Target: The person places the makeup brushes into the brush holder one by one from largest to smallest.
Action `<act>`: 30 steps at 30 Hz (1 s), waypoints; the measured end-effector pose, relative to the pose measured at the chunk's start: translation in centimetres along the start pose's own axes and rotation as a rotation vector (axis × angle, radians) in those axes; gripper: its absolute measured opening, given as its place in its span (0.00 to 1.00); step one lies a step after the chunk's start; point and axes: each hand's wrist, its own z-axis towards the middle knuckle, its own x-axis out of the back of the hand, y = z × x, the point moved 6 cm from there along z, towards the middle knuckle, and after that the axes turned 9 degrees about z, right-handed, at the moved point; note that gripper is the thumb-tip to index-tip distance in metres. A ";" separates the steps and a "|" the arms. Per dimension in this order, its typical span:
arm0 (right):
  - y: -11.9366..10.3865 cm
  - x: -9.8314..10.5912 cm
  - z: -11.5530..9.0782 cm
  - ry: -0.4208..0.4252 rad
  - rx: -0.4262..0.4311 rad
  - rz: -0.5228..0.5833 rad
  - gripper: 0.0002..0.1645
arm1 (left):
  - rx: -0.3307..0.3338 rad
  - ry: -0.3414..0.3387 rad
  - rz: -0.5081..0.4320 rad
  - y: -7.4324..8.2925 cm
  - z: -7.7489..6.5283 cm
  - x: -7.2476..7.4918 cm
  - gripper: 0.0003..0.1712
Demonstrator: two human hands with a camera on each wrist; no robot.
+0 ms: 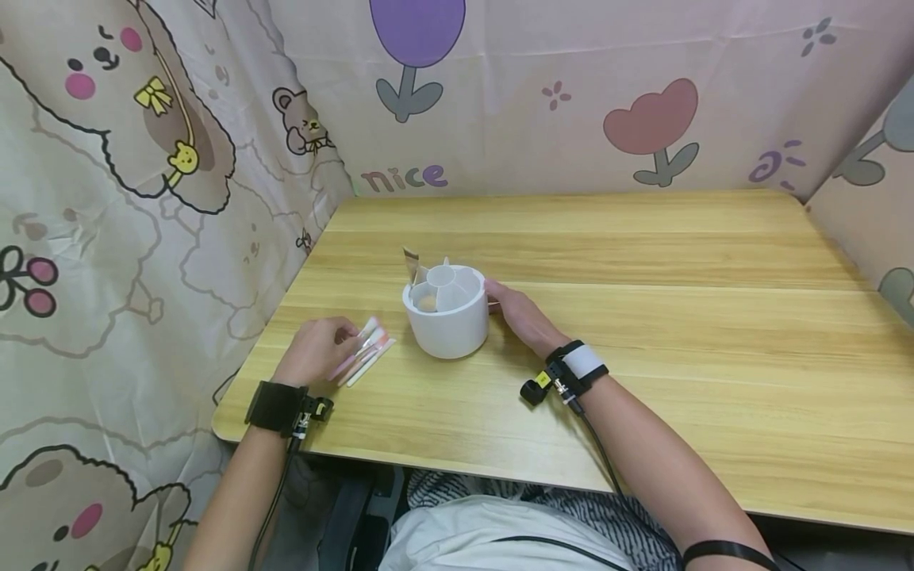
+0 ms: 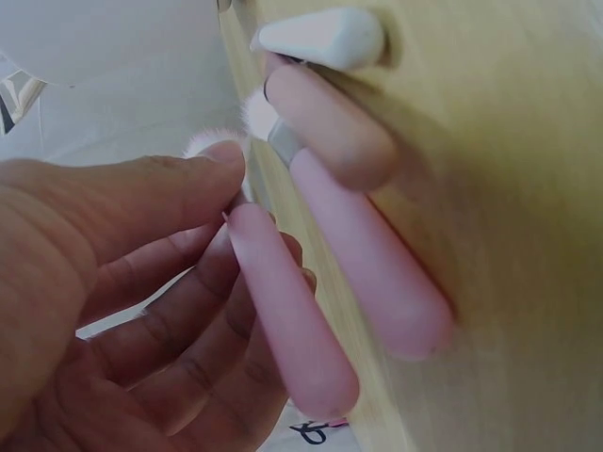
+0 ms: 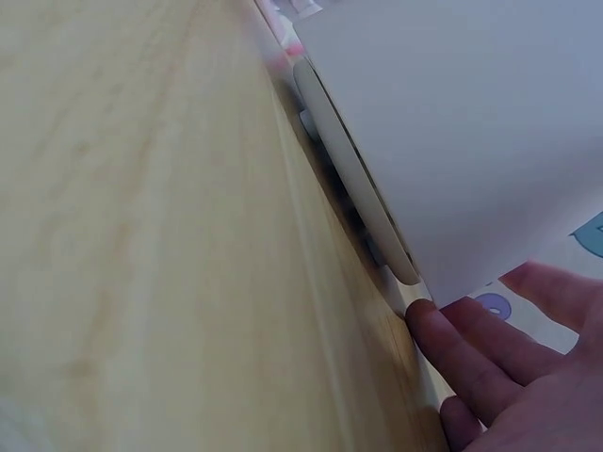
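Observation:
In the left wrist view my left hand (image 2: 141,282) pinches a pink-handled makeup brush (image 2: 294,315) between thumb and fingers. Close beside it on the table lie another pink brush (image 2: 377,259), a brownish-pink brush (image 2: 330,127) and a white-handled brush (image 2: 325,38). A round white divided organizer (image 1: 450,329) stands upright to the right of the brushes. Against its right side rests my right hand (image 1: 524,317); the right wrist view has the fingertips (image 3: 452,353) near its lower edge, fairly straight. The organizer's base (image 3: 353,179) sits slightly above the tabletop.
Inside the organizer, a brown-and-gold flat item (image 1: 412,266) sticks up at the back left, and a round beige item (image 1: 427,304) sits in a front compartment. The wooden table (image 1: 643,349) meets printed curtains (image 1: 500,103) behind and at the left.

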 end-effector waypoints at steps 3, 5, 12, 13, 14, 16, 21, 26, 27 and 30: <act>0.0 0.0 0.0 0.009 0.000 -0.013 0.43 | -0.002 0.000 0.000 -0.1 0.0 0.0 0.13; 0.0 0.0 0.0 0.013 -0.003 -0.021 0.44 | -0.001 0.001 -0.001 -0.1 0.0 0.0 0.13; 0.2 0.1 0.0 0.011 -0.033 -0.019 0.46 | 0.003 0.005 -0.005 -0.1 0.1 0.0 0.12; 0.2 0.0 0.0 0.007 -0.033 -0.016 0.46 | 0.002 0.005 -0.005 -0.1 0.1 0.0 0.12; 0.2 0.0 0.0 0.004 -0.032 -0.016 0.45 | 0.000 0.005 -0.005 -0.1 0.1 0.0 0.12; 0.2 0.0 0.0 0.002 -0.029 -0.015 0.44 | -0.001 0.006 -0.004 -0.1 0.1 0.0 0.12; 0.1 0.0 0.1 -0.002 -0.012 -0.018 0.45 | -0.002 0.005 -0.001 -0.1 0.1 0.0 0.13; 0.1 -0.1 0.1 -0.006 -0.002 -0.009 0.45 | 0.000 0.002 -0.003 -0.1 0.1 -0.1 0.13; 0.1 -0.1 0.1 -0.009 0.003 -0.008 0.45 | 0.000 0.002 -0.004 -0.1 0.1 -0.1 0.12; 0.0 -0.1 0.0 -0.017 0.024 -0.004 0.43 | -0.001 0.001 -0.005 0.0 0.1 -0.1 0.12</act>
